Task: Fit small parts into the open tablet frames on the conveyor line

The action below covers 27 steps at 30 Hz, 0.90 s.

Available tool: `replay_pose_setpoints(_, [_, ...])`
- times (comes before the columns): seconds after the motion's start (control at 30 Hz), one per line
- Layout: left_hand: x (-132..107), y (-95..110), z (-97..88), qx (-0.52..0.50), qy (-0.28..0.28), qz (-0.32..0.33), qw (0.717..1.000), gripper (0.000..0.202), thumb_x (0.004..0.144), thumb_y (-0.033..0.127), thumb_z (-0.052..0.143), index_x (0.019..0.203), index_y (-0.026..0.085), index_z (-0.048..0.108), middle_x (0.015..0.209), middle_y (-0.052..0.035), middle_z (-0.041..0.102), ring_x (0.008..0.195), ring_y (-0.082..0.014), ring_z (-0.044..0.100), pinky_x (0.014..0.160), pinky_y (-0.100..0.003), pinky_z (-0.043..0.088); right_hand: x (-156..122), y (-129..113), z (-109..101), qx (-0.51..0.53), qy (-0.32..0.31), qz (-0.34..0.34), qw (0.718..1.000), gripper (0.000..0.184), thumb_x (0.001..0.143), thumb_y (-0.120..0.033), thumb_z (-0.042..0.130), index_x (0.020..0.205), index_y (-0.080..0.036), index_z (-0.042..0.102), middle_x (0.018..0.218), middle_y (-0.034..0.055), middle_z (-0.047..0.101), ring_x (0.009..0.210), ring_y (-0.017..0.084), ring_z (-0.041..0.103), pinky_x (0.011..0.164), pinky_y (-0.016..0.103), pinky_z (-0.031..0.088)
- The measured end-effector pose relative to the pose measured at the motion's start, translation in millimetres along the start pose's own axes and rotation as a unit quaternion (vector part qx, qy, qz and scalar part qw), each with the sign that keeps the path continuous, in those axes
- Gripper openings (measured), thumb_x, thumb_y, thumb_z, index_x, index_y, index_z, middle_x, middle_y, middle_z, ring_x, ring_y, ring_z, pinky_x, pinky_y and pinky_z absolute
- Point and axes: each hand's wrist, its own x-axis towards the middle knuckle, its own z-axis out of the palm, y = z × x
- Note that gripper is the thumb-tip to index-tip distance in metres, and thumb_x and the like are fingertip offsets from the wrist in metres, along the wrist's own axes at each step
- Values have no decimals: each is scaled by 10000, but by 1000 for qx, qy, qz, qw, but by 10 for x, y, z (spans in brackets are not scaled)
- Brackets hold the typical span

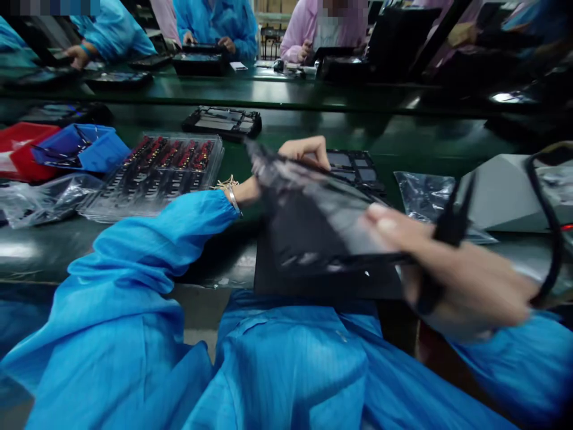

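Head view: a dark panel (pixel 298 233), blurred and tilted, is at the clock's centre, above the bench. At four o'clock I observe the right hand (pixel 470 283), thumb and fingers clamped on the panel's near edge, black tweezers (pixel 453 224) also in its grip. At twelve, the left hand (pixel 304 148) is curled by the far edge; partly hidden, so I cannot tell whether its fingers grip. A clear tray (pixel 96 206) of parts sits at ten.
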Motion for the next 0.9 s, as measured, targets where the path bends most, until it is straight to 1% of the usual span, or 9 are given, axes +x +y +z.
replay_pose_setpoints(0.13, [-219,-259,-14,18,-35,-27,999,505,763,442,849,1082,105,649,1017,-123,766,964,-213,755,856,-301,603,-222,-104,162,-89,-57,-141,984,549,1016,-42,524,1562,-98,493,1413,183,643,1377,281,600,1204,448,503])
replay_pose_setpoints(0.23, [-498,-249,-204,145,-34,-82,985,460,876,413,715,1206,97,659,957,-98,779,810,-170,744,790,-273,581,-413,-101,199,-105,-79,-137,982,421,1014,-47,533,1428,-56,611,1389,204,658,1373,284,602,1200,441,502])
replay_pose_setpoints(0.3, [-703,-153,-353,287,-29,-138,948,368,961,413,581,1146,122,710,917,-72,772,741,-155,714,774,-265,555,-519,-94,198,-106,-86,-115,984,388,1023,-69,524,1385,-107,659,1413,171,647,1348,270,622,1187,416,515])
replay_pose_setpoints(0.43, [-1130,15,-429,423,-68,-182,885,508,1045,523,407,1173,155,734,1144,-109,742,1064,-251,694,1001,-374,523,-646,-121,235,-79,-110,-74,988,396,1019,-131,559,1372,-246,694,1441,92,628,1327,260,631,1176,399,515])
replay_pose_setpoints(0.6, [-1606,-85,-244,457,-46,-221,861,624,1045,593,314,1431,180,580,1541,-156,527,1409,-352,502,1205,-573,380,-660,-180,350,-73,-135,-85,985,280,1029,-145,560,1231,-175,751,1309,136,720,1268,262,679,1097,419,574])
replay_pose_setpoints(0.7, [-1709,-102,-168,446,-7,-264,855,562,1047,568,311,1443,241,540,1641,-120,434,1509,-384,406,1249,-626,303,-662,-183,448,-83,-109,-84,987,233,1045,-296,609,1146,-171,777,1250,127,755,1201,242,722,1081,397,590])
replay_pose_setpoints(0.77, [-1676,-8,-104,381,21,-320,867,522,1029,580,394,1477,327,475,1657,-50,430,1532,-354,404,1267,-558,337,-668,-169,527,-98,-78,-79,989,219,1027,-321,647,1132,-186,783,1228,105,768,1190,234,727,1084,393,590])
replay_pose_setpoints(0.83, [-1585,151,-18,258,62,-393,880,585,964,631,544,1501,451,394,1592,27,524,1444,-321,538,1179,-461,493,-663,-140,595,-108,-39,-81,990,212,1005,-321,684,1140,-189,779,1206,90,777,1180,231,730,1094,403,582])
replay_pose_setpoints(0.9, [-1470,313,59,161,100,-430,883,654,905,672,637,1481,584,340,1423,93,672,1208,-294,717,956,-392,635,-643,-92,606,-93,5,-86,992,269,997,-362,698,1168,-166,768,1205,94,777,1189,233,722,1113,415,566])
